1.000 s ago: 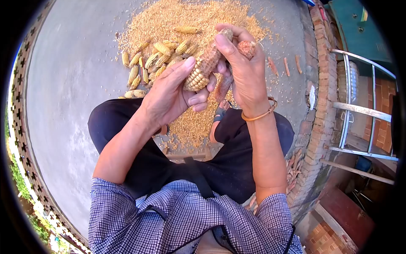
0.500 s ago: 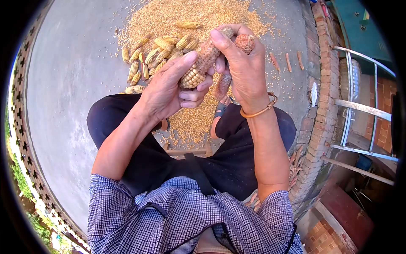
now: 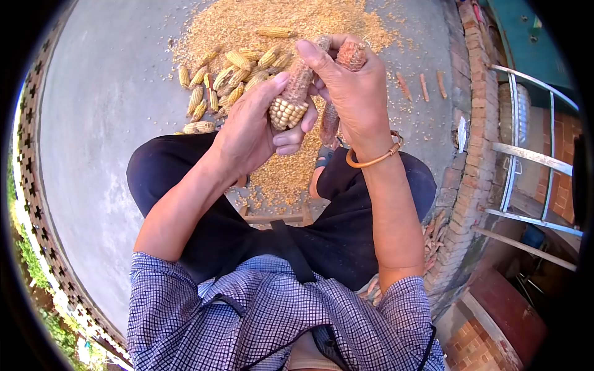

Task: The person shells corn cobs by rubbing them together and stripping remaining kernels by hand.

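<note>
My left hand is wrapped round a partly shelled corn cob. Pale yellow kernels cover its near end, while the far part is stripped to reddish core. Closed at the far end of that cob, my right hand has its thumb near the stripped part. A bare reddish cob is gripped in my right hand, its middle hidden by the palm and its lower end showing below the fingers. Behind my hands lies a pile of unshelled corn cobs beside a broad spread of loose kernels.
Several bare cobs lie on the concrete floor at the right. A low brick edge and a metal rail run along the right side. More stripped cobs are heaped by my right knee. Kernels lie between my feet.
The partly shelled cob has turned more upright, and its kernel end shows more toward me. My right hand and the bare cob have shifted slightly left.
</note>
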Tool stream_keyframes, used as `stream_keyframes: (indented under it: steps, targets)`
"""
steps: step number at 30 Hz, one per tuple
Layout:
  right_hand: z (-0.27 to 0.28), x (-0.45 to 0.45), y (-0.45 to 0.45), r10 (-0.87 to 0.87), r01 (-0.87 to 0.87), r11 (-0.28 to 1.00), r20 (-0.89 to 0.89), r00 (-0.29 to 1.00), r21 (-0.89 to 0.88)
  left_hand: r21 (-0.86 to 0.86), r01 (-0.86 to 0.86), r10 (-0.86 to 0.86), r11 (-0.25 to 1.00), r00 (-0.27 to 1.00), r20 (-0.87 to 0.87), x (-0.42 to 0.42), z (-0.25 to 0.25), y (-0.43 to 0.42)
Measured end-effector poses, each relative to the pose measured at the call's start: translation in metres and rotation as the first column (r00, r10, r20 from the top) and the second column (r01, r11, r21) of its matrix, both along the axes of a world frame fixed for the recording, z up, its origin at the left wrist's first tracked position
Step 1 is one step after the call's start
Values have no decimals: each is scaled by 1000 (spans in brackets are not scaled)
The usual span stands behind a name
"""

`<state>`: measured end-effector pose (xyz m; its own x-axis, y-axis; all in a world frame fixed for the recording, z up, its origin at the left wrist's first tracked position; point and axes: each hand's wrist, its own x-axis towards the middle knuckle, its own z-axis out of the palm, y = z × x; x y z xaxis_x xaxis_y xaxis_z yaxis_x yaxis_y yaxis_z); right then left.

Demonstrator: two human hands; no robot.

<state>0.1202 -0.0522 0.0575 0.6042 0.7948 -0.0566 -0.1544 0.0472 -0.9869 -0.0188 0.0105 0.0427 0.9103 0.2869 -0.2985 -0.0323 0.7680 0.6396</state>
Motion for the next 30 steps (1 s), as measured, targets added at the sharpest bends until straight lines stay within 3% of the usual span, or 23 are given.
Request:
stream_keyframes:
  steps: [2, 4, 7, 9, 12, 16, 19, 20, 23, 26, 29, 30]
  targets:
    - [-1, 5, -1, 14, -13, 1000, -68, 998, 24, -114, -14, 22, 993, 997, 70, -2, -4, 6]
    - [-9, 9, -2, 6, -1, 999, -120, 993, 43, -141, -93, 98, 986, 995, 31, 1, -4, 8]
    - [-17, 2, 4, -49, 48, 994, 5, 999, 102, -213, -111, 131, 971, 988, 80, 1, -9, 14]
    - [-4, -7, -2, 24, -29, 998, 76, 997, 64, -275, -114, 147, 955, 984, 104, 0, -12, 15]
    - [-2, -10, -4, 104, -109, 994, 267, 958, 2, -219, -243, 250, 945, 968, 2, 2, -7, 13]
    - [-14, -12, 0, -16, -115, 981, 653, 757, 156, -175, -452, 431, 875, 891, -145, 8, -3, 7]
    - [-10, -21, 1, 36, -101, 995, 891, 453, 11, -184, -317, 329, 930, 944, 37, 10, -8, 5]
    - [-11, -22, 4, 7, -75, 997, 934, 356, 21, -114, -324, 323, 939, 946, -25, 10, -6, 1]
    - [-10, -24, 7, -49, 16, 999, 956, 290, 47, -146, -231, 231, 962, 973, -16, 8, -8, -4]
    - [-19, -22, 7, -21, 95, 995, 861, 509, -32, -39, -195, 189, 980, 974, -124, 10, -16, -9]
    - [-20, -25, 11, -111, 233, 972, 800, 589, -36, -28, -225, 216, 974, 957, -195, 14, -7, -12]
    - [-22, -23, 13, -109, 209, 977, 753, 649, -39, -55, -251, 235, 966, 950, -208, 15, -4, -12]
